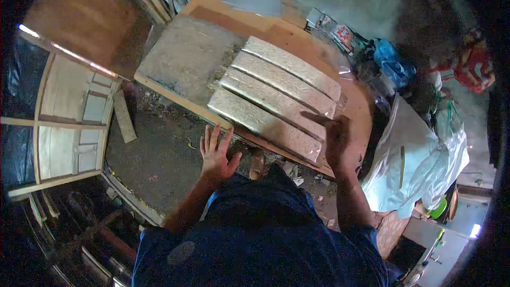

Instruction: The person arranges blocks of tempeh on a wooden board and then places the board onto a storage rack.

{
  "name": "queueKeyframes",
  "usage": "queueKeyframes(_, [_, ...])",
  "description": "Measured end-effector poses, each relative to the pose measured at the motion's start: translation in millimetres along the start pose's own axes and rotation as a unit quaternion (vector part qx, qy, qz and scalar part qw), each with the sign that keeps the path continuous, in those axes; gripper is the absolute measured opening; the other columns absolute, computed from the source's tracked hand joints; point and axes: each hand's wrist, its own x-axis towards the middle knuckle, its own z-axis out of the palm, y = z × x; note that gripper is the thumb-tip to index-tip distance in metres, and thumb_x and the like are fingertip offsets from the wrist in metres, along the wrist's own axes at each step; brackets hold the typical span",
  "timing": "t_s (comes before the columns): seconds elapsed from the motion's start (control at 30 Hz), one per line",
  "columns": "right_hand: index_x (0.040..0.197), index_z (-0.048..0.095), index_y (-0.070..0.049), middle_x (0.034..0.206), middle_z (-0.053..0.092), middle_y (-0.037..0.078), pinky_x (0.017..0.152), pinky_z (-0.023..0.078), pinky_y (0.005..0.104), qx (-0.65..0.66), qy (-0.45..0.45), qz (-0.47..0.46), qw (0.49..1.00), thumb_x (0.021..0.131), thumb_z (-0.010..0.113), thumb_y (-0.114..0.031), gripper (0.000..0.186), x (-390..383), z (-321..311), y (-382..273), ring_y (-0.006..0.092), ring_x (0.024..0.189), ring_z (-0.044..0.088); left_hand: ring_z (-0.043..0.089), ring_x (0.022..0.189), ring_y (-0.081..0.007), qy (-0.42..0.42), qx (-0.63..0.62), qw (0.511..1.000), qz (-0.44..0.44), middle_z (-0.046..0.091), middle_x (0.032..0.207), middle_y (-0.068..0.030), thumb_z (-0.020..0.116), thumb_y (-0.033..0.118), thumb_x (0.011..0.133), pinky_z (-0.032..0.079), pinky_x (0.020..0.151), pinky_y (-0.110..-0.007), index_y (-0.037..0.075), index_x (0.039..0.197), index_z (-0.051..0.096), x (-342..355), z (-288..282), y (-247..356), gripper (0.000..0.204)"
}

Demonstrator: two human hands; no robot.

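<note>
Several long, pale, speckled slabs in clear, shiny plastic (265,122) lie side by side on an orange-brown wooden tabletop (358,127). At the table's near edge is my left hand (215,154), its fingers spread and nothing in it. My right hand (338,139) is over the right ends of the nearer slabs, one finger stretched out across them. That hand is in shadow, and its other fingers are hard to make out. To the left of the slabs, a grey, worn board (188,56) covers part of the tabletop.
A clear plastic sheet (252,0) lies at the table's far end. Blue plastic bags (390,61) and packets sit along the far right side by the wall. White sacks (409,154) stand at the right. A wooden plank (124,117) rests on the dirt floor at left.
</note>
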Motion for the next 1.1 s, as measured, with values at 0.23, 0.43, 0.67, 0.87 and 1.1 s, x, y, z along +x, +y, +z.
queueKeyframes(0.23, [0.108,0.052,-0.006,0.086,0.062,0.022,0.065,0.05,0.0459,0.016,-0.036,-0.089,0.995,0.094,0.059,-0.02,0.022,37.3,22.4,-33.9,0.0407,0.079,0.065,0.014,0.143,-0.0487,0.009,-0.017,0.999,-0.039,0.022,0.155,-0.0202,0.069,0.036,0.082,0.016,0.111,-0.064,0.017,0.148,0.035,-9.2,-7.4,-12.4,0.077])
queueKeyframes(0.43, [0.111,0.054,-0.003,0.088,0.064,0.02,0.071,0.052,0.0397,0.066,-0.002,-0.044,0.997,0.093,0.061,-0.016,0.024,48.4,42.9,-57.0,0.0339,0.079,0.066,0.015,0.143,-0.0474,0.023,-0.035,0.996,-0.077,0.023,0.155,-0.0201,0.07,0.036,0.082,0.016,0.112,-0.064,0.018,0.148,0.035,-13.7,-13.4,-21.3,0.076])
queueKeyframes(0.67, [0.111,0.052,-0.002,0.081,0.061,0.018,0.066,0.051,0.04,0.132,-0.024,-0.082,0.988,0.094,0.061,-0.017,0.024,69.8,73.5,-75.8,0.0327,0.074,0.065,0.018,0.142,-0.0473,0.043,-0.038,0.995,-0.085,0.026,0.153,-0.0201,0.072,0.035,0.081,0.017,0.111,-0.063,0.019,0.148,0.035,-18.6,-18.8,-32.8,0.078])
queueKeyframes(0.87, [0.111,0.052,-0.002,0.08,0.062,0.018,0.065,0.051,0.0401,0.122,-0.007,-0.092,0.988,0.094,0.061,-0.017,0.024,79.4,85.6,-88.9,0.0309,0.072,0.065,0.019,0.142,-0.0476,0.063,-0.047,0.993,-0.086,0.027,0.152,-0.0202,0.074,0.039,0.08,0.018,0.111,-0.063,0.019,0.148,0.035,-23.5,-28.6,-41.0,0.081])
queueKeyframes(1.1, [0.112,0.05,-0.004,0.078,0.063,0.02,0.062,0.05,0.0402,0.155,-0.011,-0.14,0.978,0.094,0.061,-0.015,0.024,90.8,107.3,-117.5,0.0315,0.067,0.064,0.019,0.142,-0.048,0.06,-0.041,0.992,-0.105,0.027,0.152,-0.0215,0.072,0.043,0.081,0.019,0.11,-0.063,0.019,0.149,0.034,-25.3,-30.6,-47.6,0.081])
